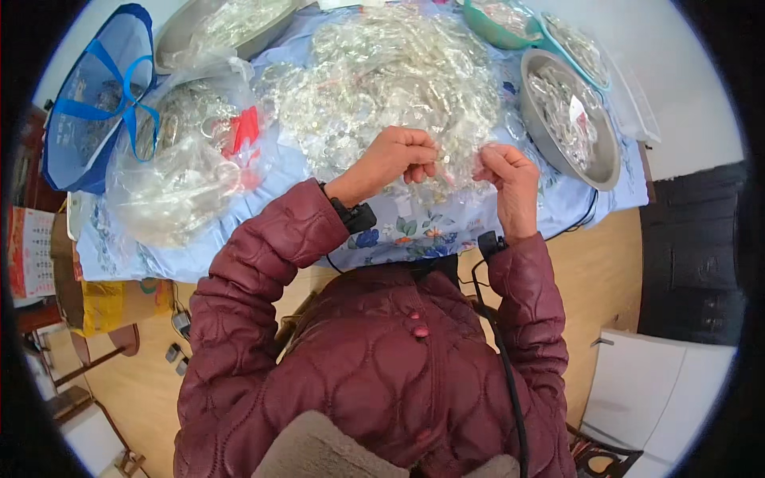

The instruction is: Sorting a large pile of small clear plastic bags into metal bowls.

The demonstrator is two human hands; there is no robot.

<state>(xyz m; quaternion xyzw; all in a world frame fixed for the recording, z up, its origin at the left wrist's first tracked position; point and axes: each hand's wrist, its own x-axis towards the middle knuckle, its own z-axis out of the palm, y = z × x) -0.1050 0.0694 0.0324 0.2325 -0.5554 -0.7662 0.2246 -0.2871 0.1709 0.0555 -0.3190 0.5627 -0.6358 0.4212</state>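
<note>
My left hand (401, 156) is held over the front of a large heap of small clear plastic packets (382, 83) with shiny, silvery contents. Its thumb and fingers are curled together; whether something small is between them is hard to make out against the glitter. Across a short gap, my right hand (513, 173) has thumb and forefinger pinched at what looks like a thin piece of clear plastic (478, 162). Below both hands, the heap's front edge lies on a blue flowered tablecloth (412, 236). Several loose pieces in the heap are too small to identify.
To the left are a clear bag (173, 197) of packets with red strips and a blue tote bag (89, 113). A metal basin (603, 161) is at right, with a teal basin (547, 30) behind it. Another metal basin (173, 45) stands back left. A black cable (499, 340) runs along my right arm.
</note>
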